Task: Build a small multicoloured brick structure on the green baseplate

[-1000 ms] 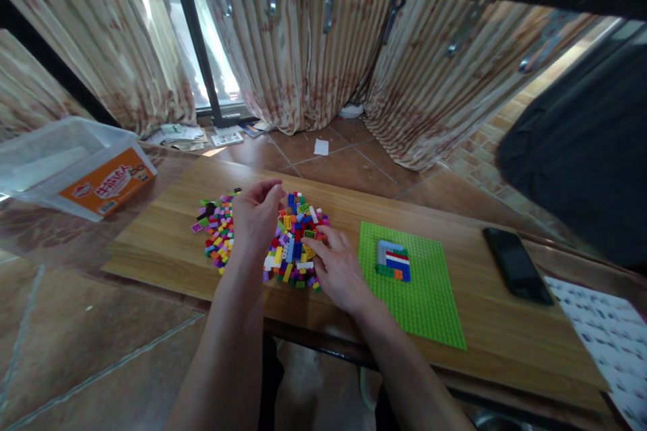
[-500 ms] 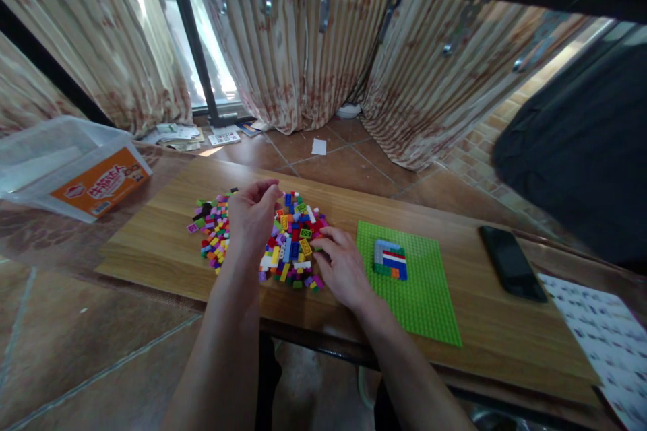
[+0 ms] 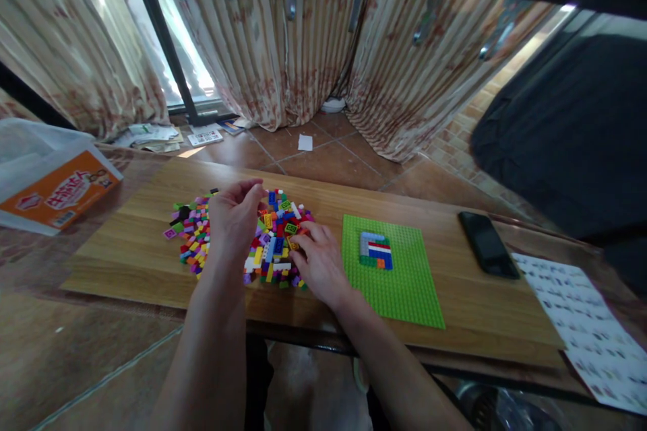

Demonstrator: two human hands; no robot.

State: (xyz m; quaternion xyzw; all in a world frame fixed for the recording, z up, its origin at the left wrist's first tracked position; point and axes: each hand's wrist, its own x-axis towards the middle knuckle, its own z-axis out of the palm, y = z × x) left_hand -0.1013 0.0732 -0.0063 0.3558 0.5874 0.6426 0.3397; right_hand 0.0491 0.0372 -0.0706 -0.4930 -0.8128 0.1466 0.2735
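Over the middle of a heap of small mixed-colour toy bricks (image 3: 270, 249) is my left hand (image 3: 233, 212). Its thumb and fingers are pressed together; whatever they hold, if anything, is hidden. At the heap's right edge, my right hand (image 3: 321, 266) has its thumb and fingertips closed around a yellow brick (image 3: 292, 242) that still sits among the others. Farther right lies a green baseplate (image 3: 404, 296), carrying a small flat block of joined bricks (image 3: 375, 251) in grey, blue, white, red, green and orange. My left forearm covers part of the heap.
A black phone (image 3: 488, 244) and a printed sheet (image 3: 581, 323) lie to the right on the wooden board (image 3: 126, 262). A clear plastic bin (image 3: 55, 182) with an orange label stands at far left. Curtains (image 3: 263, 47) hang beyond the table.
My right hand has moved slightly left, its fingertips now at the yellow brick. My left hand keeps its pose over the heap. The whole view has shifted, with things appearing farther left.
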